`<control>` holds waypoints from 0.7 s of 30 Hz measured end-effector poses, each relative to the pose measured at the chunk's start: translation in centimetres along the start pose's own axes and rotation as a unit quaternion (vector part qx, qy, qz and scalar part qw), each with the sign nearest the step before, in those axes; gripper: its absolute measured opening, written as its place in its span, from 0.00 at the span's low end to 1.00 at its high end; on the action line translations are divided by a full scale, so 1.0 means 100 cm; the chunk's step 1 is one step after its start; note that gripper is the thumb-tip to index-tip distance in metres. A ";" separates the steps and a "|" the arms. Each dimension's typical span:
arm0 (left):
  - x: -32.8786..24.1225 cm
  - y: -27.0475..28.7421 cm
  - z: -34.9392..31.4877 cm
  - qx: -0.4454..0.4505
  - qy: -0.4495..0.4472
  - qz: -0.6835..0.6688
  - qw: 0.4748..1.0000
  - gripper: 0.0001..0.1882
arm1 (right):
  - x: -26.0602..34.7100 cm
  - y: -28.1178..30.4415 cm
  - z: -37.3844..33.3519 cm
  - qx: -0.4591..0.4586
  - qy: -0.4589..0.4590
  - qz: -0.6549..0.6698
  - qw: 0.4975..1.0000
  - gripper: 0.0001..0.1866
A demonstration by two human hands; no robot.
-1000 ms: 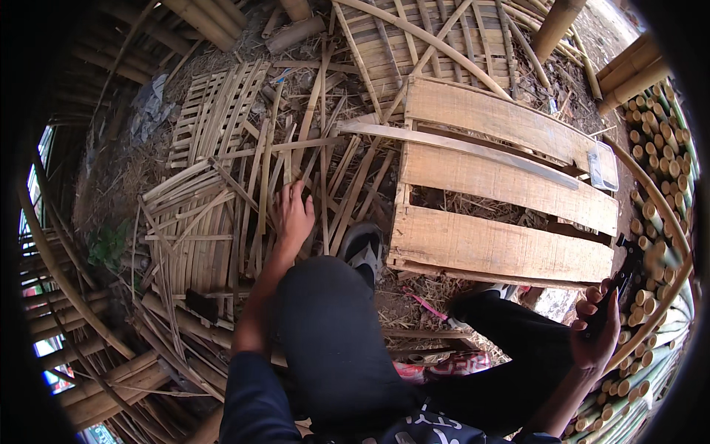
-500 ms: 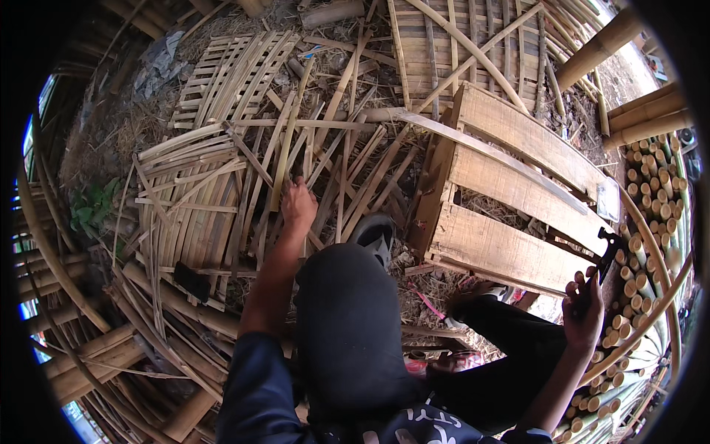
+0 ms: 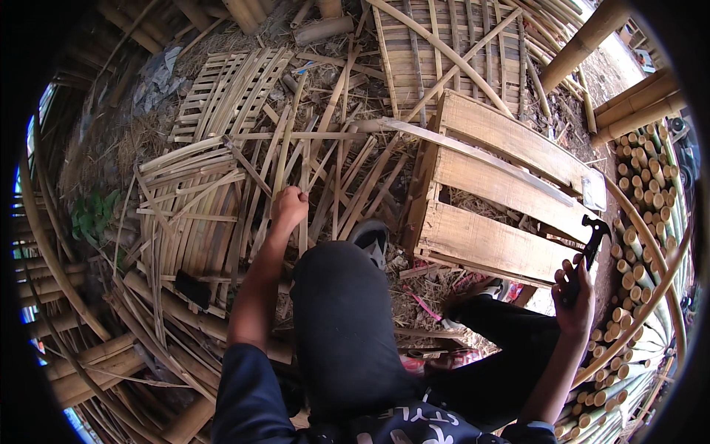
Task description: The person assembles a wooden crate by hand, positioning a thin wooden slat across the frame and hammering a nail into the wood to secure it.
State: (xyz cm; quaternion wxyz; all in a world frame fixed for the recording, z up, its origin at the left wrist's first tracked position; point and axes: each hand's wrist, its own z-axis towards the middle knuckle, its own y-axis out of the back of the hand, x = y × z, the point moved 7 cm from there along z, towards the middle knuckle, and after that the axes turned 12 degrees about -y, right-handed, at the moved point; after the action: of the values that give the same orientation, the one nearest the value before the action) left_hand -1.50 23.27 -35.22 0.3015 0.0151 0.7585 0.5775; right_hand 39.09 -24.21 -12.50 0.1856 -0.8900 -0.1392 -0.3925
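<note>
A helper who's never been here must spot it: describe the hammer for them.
Find the big slatted wooden crate. At its right-hand end in the picture, the person's right hand holds the hammer. It is black with a crosswise head, unlike the pale crate and bamboo poles nearby.

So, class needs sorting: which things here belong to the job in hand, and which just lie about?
Likely in use:
- hammer, in the right hand
- bamboo strips, by the left hand

Apparently lying about:
- pink strip
- crumpled grey sheet
</note>
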 end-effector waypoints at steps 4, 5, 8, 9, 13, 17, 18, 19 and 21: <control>0.005 -0.012 -0.015 0.108 0.063 -0.329 0.936 0.18 | -0.002 0.008 -0.004 -0.028 -0.009 0.000 1.000 0.12; 0.004 -0.014 -0.024 0.147 0.092 -0.355 0.919 0.19 | -0.001 0.010 -0.005 -0.030 -0.008 0.003 1.000 0.12; 0.017 -0.025 -0.053 0.163 0.180 -0.477 0.845 0.19 | -0.002 0.008 -0.008 -0.006 -0.017 0.002 1.000 0.12; 0.021 -0.027 -0.061 0.162 0.179 -0.475 0.846 0.19 | -0.002 0.007 -0.009 -0.010 -0.019 0.001 1.000 0.12; 0.026 -0.032 -0.085 0.155 0.173 -0.528 0.817 0.19 | -0.003 0.008 -0.010 -0.022 -0.023 -0.001 1.000 0.12; -0.003 -0.022 -0.111 0.114 0.161 -0.536 0.821 0.18 | -0.002 0.015 -0.009 -0.006 -0.019 -0.001 1.000 0.12; 0.004 -0.020 -0.117 0.110 0.163 -0.535 0.822 0.18 | -0.003 0.013 -0.008 -0.004 -0.020 0.000 1.000 0.12; 0.010 -0.015 -0.121 0.127 0.122 -0.477 0.861 0.19 | -0.004 0.010 -0.008 -0.002 -0.022 0.002 1.000 0.12; 0.019 -0.012 -0.134 0.144 0.080 -0.418 0.894 0.19 | -0.004 0.009 -0.008 -0.009 -0.023 -0.002 1.000 0.13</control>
State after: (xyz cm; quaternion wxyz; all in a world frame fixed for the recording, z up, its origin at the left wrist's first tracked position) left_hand -9.03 11.98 -35.06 0.4475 -0.3062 0.7914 0.2824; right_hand 38.69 -25.43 -12.52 0.1732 -0.9001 -0.1416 -0.3738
